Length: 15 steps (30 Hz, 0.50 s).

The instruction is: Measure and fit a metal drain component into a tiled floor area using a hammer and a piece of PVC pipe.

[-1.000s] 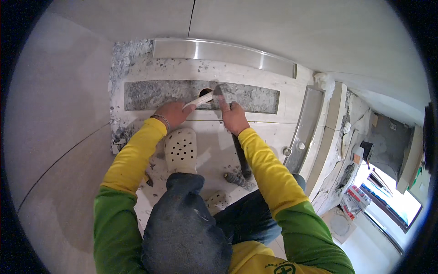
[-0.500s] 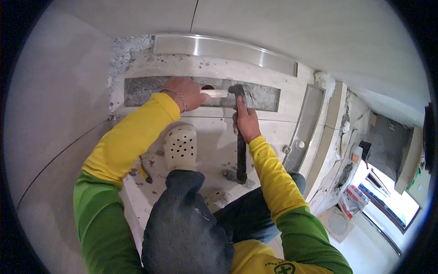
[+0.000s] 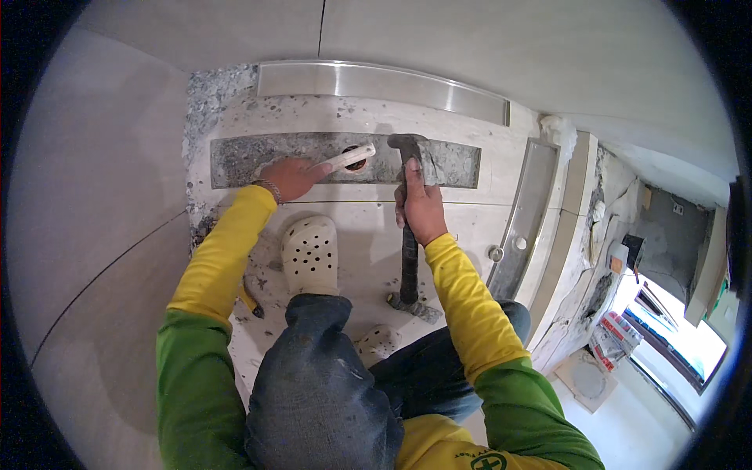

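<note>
My left hand [image 3: 286,178] is closed on a narrow pale stick [image 3: 347,157], whose far end lies across a round drain hole [image 3: 356,166] in a rough concrete recess [image 3: 258,155] cut in the pale floor. My right hand [image 3: 421,205] grips the dark shaft of a hammer [image 3: 409,265], with its head beside the stick's tip, to the right. A steel channel [image 3: 376,90] runs along the wall above the recess. A white clog [image 3: 309,258] on my foot sits below the recess, and a yellow-handled tool [image 3: 247,296] lies left of it.
Tiled walls [image 3: 110,235] rise at the left and top. A long steel strip [image 3: 523,204] with round fittings lies at the right, beside a tiled ledge [image 3: 576,180]. Farther right are broken plaster, a red-and-white bag [image 3: 611,341], a square board [image 3: 583,380] and a bright window [image 3: 677,345].
My left hand moved up and right over the recess, then back down-left with the stick. My right hand shifted right, bringing the hammer more upright and a little away from the stick.
</note>
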{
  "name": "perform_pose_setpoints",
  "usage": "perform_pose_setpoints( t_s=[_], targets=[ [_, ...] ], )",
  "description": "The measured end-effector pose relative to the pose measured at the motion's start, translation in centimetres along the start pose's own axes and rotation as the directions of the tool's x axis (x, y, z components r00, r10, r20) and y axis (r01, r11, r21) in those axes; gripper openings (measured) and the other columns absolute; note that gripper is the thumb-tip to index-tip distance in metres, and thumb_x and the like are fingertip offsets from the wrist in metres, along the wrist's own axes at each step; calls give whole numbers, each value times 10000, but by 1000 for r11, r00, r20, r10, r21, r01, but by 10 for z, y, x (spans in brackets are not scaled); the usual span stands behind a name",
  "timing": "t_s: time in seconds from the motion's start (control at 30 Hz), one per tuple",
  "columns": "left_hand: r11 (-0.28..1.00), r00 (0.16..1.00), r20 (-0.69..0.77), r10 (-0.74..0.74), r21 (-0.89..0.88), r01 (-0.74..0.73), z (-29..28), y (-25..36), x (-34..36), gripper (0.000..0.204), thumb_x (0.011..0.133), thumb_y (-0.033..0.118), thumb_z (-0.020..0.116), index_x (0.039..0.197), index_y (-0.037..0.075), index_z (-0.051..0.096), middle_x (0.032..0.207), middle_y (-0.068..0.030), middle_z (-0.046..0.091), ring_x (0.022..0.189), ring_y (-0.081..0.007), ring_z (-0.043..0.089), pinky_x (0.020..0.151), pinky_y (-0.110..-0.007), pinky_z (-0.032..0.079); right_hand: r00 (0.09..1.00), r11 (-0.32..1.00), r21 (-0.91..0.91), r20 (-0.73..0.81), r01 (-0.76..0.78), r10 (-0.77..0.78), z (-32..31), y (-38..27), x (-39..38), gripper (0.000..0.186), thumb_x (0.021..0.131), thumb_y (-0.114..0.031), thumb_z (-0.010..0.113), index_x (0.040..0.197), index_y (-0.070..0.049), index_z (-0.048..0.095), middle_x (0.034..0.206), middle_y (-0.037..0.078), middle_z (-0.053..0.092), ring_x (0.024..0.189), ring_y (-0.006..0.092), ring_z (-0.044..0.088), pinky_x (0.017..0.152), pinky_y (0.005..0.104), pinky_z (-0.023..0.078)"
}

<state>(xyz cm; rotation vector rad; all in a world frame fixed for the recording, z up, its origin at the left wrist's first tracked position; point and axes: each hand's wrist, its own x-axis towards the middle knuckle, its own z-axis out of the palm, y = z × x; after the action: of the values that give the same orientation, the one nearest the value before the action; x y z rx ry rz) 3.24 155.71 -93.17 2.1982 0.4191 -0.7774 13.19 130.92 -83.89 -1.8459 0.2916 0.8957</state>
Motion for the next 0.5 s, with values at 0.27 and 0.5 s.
perform_pose_setpoints(
  t_s=[0.27,0.5],
  targets=[
    [996,996,87,17,81,-24,-21,23,-14,665,938,621,306,1013,59,652,986,-231,657,975,-406,612,897,-493,445,950,945,-106,-5,310,-312,36,2,7,392,956,-307,549,1072,61,617,894,208,689,812,255,661,740,362,496],
    [996,997,72,20,85,-26,-18,20,-6,664,945,614,297,1014,56,651,988,-236,655,974,-410,611,904,-496,442,919,817,-435,69,379,-389,32,28,33,635,927,-541,501,769,72,555,573,153,562,459,247,576,444,378,455]
  ],
)
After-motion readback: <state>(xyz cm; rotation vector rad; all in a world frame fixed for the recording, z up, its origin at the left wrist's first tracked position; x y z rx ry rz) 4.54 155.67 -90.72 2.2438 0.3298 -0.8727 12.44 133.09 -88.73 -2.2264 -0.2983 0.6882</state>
